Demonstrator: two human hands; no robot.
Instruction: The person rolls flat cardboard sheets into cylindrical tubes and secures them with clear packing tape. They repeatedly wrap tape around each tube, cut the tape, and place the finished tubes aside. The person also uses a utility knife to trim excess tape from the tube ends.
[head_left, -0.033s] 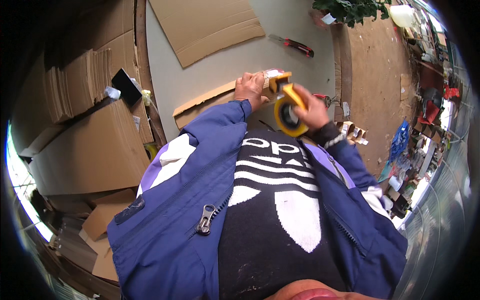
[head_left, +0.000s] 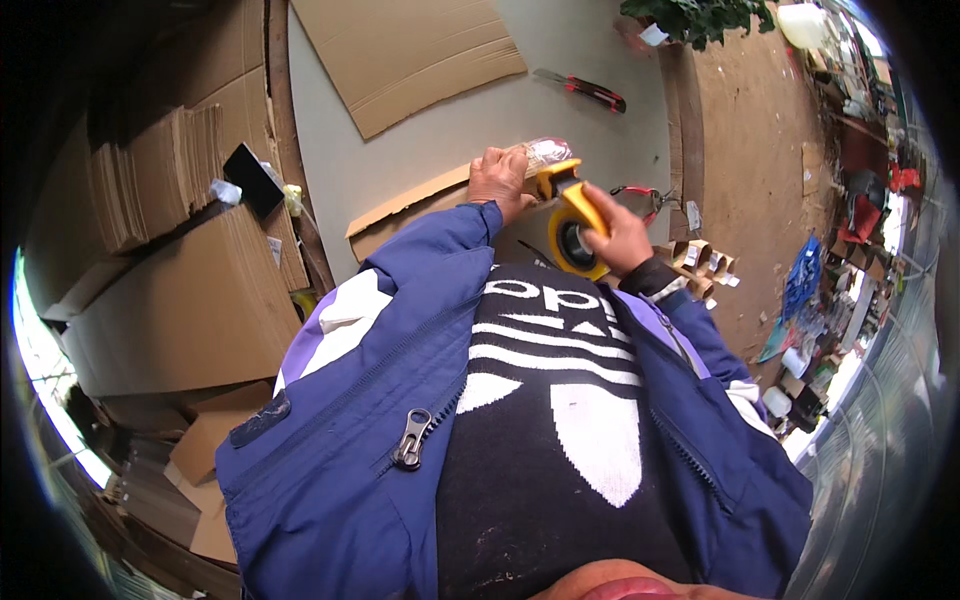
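My left hand point(head_left: 497, 180) is closed over the right end of a long folded piece of cardboard point(head_left: 410, 208), which lies slanting on the grey table. A clear, shiny plastic-wrapped bit point(head_left: 548, 151) shows at that end. My right hand point(head_left: 622, 235) grips a yellow tape dispenser point(head_left: 583, 205) with a dark-centred wheel. Its yellow head sits at the cardboard's end, just right of my left hand; whether it touches cannot be made out. Behind my right hand lies a red-handled hand tool point(head_left: 650, 198), pliers or shears.
A flat cardboard sheet point(head_left: 420, 70) and a red-and-black utility knife point(head_left: 590, 92) lie farther back on the table point(head_left: 620, 140). Stacked cardboard point(head_left: 180, 300) and a dark phone-like slab point(head_left: 254, 177) are at left. Leafy greens point(head_left: 700, 22) stand at the far right. Small cardboard boxes point(head_left: 700, 258) sit beside my right wrist.
My right hand and the tape dispenser have shifted slightly toward me, the dispenser's head also a little left. More of the red-handled tool and plastic-wrapped bit now shows. My left hand stays put.
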